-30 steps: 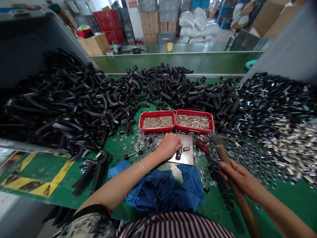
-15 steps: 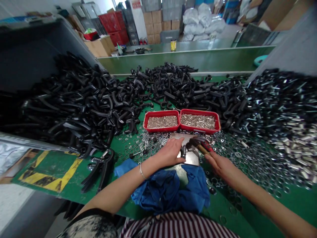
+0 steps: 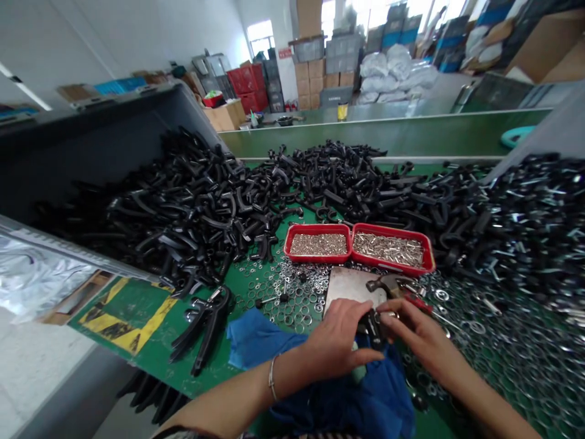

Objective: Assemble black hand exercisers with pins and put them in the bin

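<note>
From my remote seat, the left hand (image 3: 338,338) and the right hand (image 3: 414,332) meet low over a small black part (image 3: 372,327), which sits just off the near edge of a steel plate (image 3: 351,288). The fingers of both hands curve in around the part and seem to touch it, but they hide much of it, so I cannot tell whether either hand is really gripping it. A claw hammer's head (image 3: 388,283) rests at the plate's right corner, with a red-handled tool (image 3: 418,303) just beside it, near the right hand. A crumpled blue cloth (image 3: 256,338) lies under and to the left of the hands. Directly beyond the plate, two red trays (image 3: 317,244) (image 3: 393,249) stand side by side, touching: the left holds small silver pieces, and the right holds short metal sleeves. Steel washers (image 3: 292,299) are scattered widely over the green desk (image 3: 130,308) around the plate. A large heap of curved black plastic parts (image 3: 196,207) spreads behind the trays and to the left, and a black-and-silver heap of metal pieces (image 3: 530,213) fills the right. A black clamp-like tool (image 3: 205,329) lies on the desk, left of the cloth.
</note>
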Demonstrator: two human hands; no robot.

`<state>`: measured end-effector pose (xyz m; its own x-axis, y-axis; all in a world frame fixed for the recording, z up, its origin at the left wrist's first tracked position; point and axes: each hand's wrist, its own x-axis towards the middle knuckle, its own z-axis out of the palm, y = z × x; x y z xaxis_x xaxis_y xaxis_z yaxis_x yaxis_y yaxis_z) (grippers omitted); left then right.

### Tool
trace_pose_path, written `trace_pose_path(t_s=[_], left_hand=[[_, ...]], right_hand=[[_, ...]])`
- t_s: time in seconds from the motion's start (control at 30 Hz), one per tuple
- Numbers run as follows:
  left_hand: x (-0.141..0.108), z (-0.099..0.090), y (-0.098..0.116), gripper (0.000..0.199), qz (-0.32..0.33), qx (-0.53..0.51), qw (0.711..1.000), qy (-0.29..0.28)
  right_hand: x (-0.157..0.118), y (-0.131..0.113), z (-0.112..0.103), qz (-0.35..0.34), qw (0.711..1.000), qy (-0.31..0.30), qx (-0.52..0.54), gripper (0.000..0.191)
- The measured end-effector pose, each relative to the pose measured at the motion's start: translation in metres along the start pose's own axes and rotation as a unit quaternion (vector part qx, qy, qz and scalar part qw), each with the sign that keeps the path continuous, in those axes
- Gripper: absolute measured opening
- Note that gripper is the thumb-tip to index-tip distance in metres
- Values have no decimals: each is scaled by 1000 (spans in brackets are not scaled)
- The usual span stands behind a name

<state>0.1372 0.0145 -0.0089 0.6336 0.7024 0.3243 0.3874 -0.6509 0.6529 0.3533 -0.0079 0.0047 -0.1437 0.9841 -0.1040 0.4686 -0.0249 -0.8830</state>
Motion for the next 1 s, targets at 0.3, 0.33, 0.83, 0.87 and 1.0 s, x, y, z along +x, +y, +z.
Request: trace_pose_path(t_s=[0.3, 0.33, 0.83, 0.87, 1.0], left_hand=[[119, -137, -133, 24, -83, 221, 969, 70], [136, -146, -151, 23, -101, 259, 959, 48], [256, -110, -255, 26, 116, 428, 885, -142], [254, -111, -257, 24, 115, 413, 894, -129], [243, -119, -253, 22, 19, 276, 958, 79]], right_hand=[[-20, 29, 4, -222, 954, 104, -175, 28], [-21, 31, 5, -221, 953, 109, -178, 29], [16, 21, 15, 116, 955, 216, 167, 37], [20, 19, 14, 144, 943, 202, 224, 39], [28, 17, 16, 203, 876, 112, 422, 37]])
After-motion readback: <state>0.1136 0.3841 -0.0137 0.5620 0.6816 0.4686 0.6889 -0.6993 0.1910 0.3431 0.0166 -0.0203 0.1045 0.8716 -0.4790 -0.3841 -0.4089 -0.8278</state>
